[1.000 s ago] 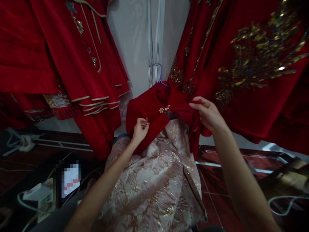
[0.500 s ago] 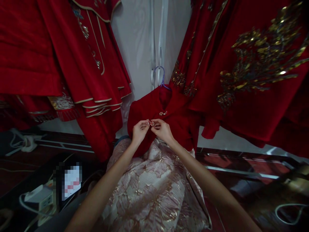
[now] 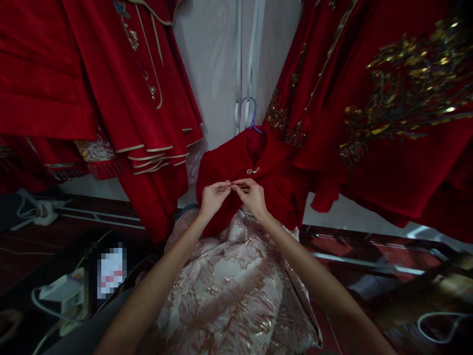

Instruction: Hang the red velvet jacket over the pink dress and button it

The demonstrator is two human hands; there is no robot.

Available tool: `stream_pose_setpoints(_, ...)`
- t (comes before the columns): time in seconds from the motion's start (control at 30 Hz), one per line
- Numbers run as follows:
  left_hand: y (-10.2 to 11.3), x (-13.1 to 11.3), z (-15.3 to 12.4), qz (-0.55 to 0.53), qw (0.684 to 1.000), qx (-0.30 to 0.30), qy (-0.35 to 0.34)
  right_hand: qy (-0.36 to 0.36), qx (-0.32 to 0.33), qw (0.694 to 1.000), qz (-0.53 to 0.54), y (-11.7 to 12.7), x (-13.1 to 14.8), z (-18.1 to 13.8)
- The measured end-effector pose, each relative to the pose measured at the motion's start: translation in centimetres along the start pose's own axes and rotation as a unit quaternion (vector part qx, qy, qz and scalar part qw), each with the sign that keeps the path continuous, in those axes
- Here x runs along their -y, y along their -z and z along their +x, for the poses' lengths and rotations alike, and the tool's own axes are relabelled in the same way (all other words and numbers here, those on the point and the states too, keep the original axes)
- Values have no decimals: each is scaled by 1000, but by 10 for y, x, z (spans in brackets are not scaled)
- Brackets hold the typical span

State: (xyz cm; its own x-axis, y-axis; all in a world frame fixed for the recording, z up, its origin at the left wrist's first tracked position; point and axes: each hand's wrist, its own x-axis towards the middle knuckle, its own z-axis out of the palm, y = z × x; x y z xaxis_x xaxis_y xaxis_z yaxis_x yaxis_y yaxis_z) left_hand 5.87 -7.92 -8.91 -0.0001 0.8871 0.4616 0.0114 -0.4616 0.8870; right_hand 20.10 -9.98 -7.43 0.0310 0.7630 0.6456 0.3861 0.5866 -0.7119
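A short red jacket (image 3: 225, 162) on a purple hanger (image 3: 253, 111) is in front of me, its lower part lying over a pale floral brocade cloth (image 3: 236, 291). My left hand (image 3: 215, 198) and my right hand (image 3: 254, 197) meet fingertip to fingertip at the jacket's front. Both are closed in a pinch on a small beaded button clasp (image 3: 233, 185), which the fingers mostly cover. Just above them, another beaded clasp (image 3: 253, 171) sits on the jacket front below the collar.
Red garments (image 3: 158, 113) with pale piping hang at the left. At the right hangs a red garment with gold sequin embroidery (image 3: 399, 93). Lower left are a lit, blurred screen (image 3: 111, 273) and a power strip (image 3: 72, 301) with cords. A white cable loop (image 3: 441, 328) is at lower right.
My fingers have closed further over the beaded clasp, so less of it shows. Both hands stay at the same place on the jacket; the view has shifted slightly.
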Motion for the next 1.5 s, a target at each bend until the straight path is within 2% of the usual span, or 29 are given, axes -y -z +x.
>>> stream_pose_setpoints(0.13,5,2,2,40,999,23,-9,4,-9,1000,-5,-1,1,1)
stream_pose_setpoints(0.27,10,6,4,72,995,62,-34,-20,39,999,3,4,-6,7)
stream_pose_setpoints(0.4,16,22,-3,100,993,37,-42,-85,83,990,77,25,-15,3)
stream_pose_setpoints(0.5,21,43,-15,144,988,15,-47,-140,117,978,98,50,-21,-14)
stream_pose_setpoints(0.63,22,68,-34,176,984,35,-4,-159,154,975,-8,77,-29,-43)
stream_pose_setpoints(0.7,19,68,-43,204,978,49,4,-169,182,967,-53,83,-33,-53)
stream_pose_setpoints(0.77,16,59,-49,261,965,27,-16,-183,197,959,-89,86,-35,-57)
stream_pose_setpoints(0.83,13,47,-54,324,944,-15,-59,-183,183,958,-126,83,-35,-57)
stream_pose_setpoints(0.9,11,37,-56,356,929,-24,-97,-163,161,961,-154,78,-35,-57)
stream_pose_setpoints(0.97,9,35,-58,354,929,11,-106,-127,119,966,-190,70,-37,-58)
stream_pose_setpoints(1.03,7,38,-62,336,936,58,-89,-95,67,964,-240,63,-42,-60)
stream_pose_setpoints(1.1,6,44,-65,318,942,79,-72,-76,38,959,-272,60,-51,-61)
stream_pose_setpoints(1.17,5,48,-69,291,952,76,-58,-78,39,965,-248,66,-58,-59)
stream_pose_setpoints(1.27,7,45,-70,210,975,71,-18,-117,44,983,-132,94,-57,-45)
stream_pose_setpoints(1.33,8,36,-68,158,984,79,8,-155,52,985,-54,120,-43,-31)
stream_pose_setpoints(1.4,5,24,-64,124,990,63,14,-193,96,977,3,144,-20,-17)
stream_pose_setpoints(1.5,-9,8,-60,97,995,13,4,-241,164,949,116,157,15,-3)
